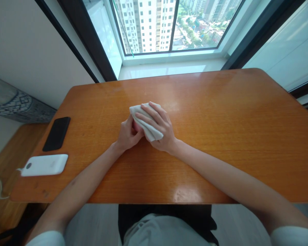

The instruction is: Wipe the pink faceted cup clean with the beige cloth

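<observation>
Over the middle of the wooden table, my two hands meet around a folded white cloth. My right hand lies over the cloth with its fingers curved, pressing it from above and the right. On the left, my left hand is closed around a pink object. Most of that object is hidden under the cloth and behind my fingers, so its kind cannot be made out.
A black phone lies at the table's left side. Nearer to me is a white rounded device with a white cable running off the left edge. Beyond the far edge are a sill and a window.
</observation>
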Demonstrator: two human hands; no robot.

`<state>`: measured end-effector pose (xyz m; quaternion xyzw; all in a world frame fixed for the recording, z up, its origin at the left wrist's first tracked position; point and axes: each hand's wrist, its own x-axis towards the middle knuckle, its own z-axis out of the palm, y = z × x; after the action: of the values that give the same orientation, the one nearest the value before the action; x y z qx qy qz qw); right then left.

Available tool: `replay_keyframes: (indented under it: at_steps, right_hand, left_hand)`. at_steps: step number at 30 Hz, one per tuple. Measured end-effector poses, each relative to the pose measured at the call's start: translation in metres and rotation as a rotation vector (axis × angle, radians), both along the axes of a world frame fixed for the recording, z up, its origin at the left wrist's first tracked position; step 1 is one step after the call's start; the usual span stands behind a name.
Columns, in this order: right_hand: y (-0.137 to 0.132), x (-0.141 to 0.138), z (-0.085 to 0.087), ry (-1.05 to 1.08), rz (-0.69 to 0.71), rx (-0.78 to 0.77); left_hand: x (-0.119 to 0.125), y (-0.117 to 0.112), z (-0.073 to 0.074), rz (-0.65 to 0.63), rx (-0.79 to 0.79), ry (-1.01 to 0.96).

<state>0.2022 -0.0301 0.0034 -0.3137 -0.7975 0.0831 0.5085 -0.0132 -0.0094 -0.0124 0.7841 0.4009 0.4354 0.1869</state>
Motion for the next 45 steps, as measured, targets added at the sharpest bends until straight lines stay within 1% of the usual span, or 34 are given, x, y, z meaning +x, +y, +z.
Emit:
replay_keyframes:
  at_steps: [2, 4, 6, 7, 9, 12, 14, 17, 19, 22, 24, 26, 27, 31, 33, 35, 38, 40, 41, 42, 45]
  right_hand:
    - [0.008, -0.002, -0.002, 0.177, -0.03, -0.114]
    - [0.016, -0.004, -0.004, 0.322, -0.04, -0.235]
    - [0.019, -0.005, -0.005, 0.369, -0.032, -0.288]
    - [0.019, -0.005, -0.004, 0.357, -0.029, -0.281]
    - [0.017, -0.003, -0.003, 0.305, -0.039, -0.216]
    - [0.012, 0.003, -0.001, 0.224, -0.093, -0.088]
    - [0.011, 0.007, -0.001, 0.171, -0.139, -0.027]
    - [0.013, 0.012, 0.0, 0.101, -0.204, 0.009]
    - [0.014, 0.013, 0.0, 0.069, -0.223, 0.014]
    - [0.012, 0.013, 0.002, 0.012, -0.167, 0.029]
    - [0.01, 0.012, 0.002, -0.009, -0.117, 0.049]
    - [0.01, 0.01, 0.003, 0.018, -0.096, 0.038]
    - [0.011, 0.008, 0.002, 0.056, -0.092, 0.009]
    - [0.025, 0.003, -0.004, 0.371, -0.109, -0.209]
    - [0.03, 0.002, -0.006, 0.481, -0.118, -0.279]
    - [0.027, 0.004, -0.006, 0.437, -0.097, -0.248]
    - [0.013, 0.007, -0.002, 0.197, -0.043, -0.053]
    - [0.009, 0.008, 0.0, 0.103, -0.023, 0.027]
    - [0.009, 0.008, 0.0, 0.111, -0.023, 0.019]
    - [0.012, 0.007, 0.0, 0.152, -0.032, -0.022]
    - [0.023, 0.003, -0.004, 0.371, -0.069, -0.218]
  left_hand:
    - [0.005, -0.002, 0.008, 0.019, 0.031, 0.002]
    - [0.009, -0.005, 0.015, 0.004, 0.03, 0.019]
    - [0.01, -0.005, 0.017, -0.009, 0.008, 0.042]
    - [0.009, -0.005, 0.016, -0.014, -0.008, 0.051]
    - [0.007, -0.002, 0.01, -0.05, -0.034, 0.063]
    - [0.006, 0.003, -0.001, -0.158, -0.057, 0.094]
    - [0.008, 0.005, -0.006, -0.2, -0.07, 0.141]
    - [0.011, 0.006, -0.005, -0.199, -0.087, 0.162]
    - [0.012, 0.006, -0.003, -0.187, -0.088, 0.11]
    - [0.01, 0.007, -0.001, -0.165, -0.079, 0.017]
    - [0.008, 0.006, 0.0, -0.156, -0.092, 0.003]
    - [0.007, 0.004, 0.002, -0.134, -0.115, 0.018]
    - [0.008, 0.003, 0.004, -0.115, -0.127, 0.023]
    - [0.012, -0.002, 0.016, -0.062, -0.146, 0.025]
    - [0.013, -0.003, 0.019, -0.054, -0.148, 0.031]
    - [0.012, -0.002, 0.017, -0.055, -0.135, 0.022]
    - [0.01, 0.0, 0.011, -0.096, -0.085, -0.03]
    - [0.009, 0.001, 0.008, -0.117, -0.067, -0.052]
    - [0.009, 0.001, 0.008, -0.115, -0.07, -0.053]
    - [0.01, 0.0, 0.009, -0.106, -0.082, -0.047]
    - [0.011, -0.002, 0.014, -0.064, -0.123, -0.015]
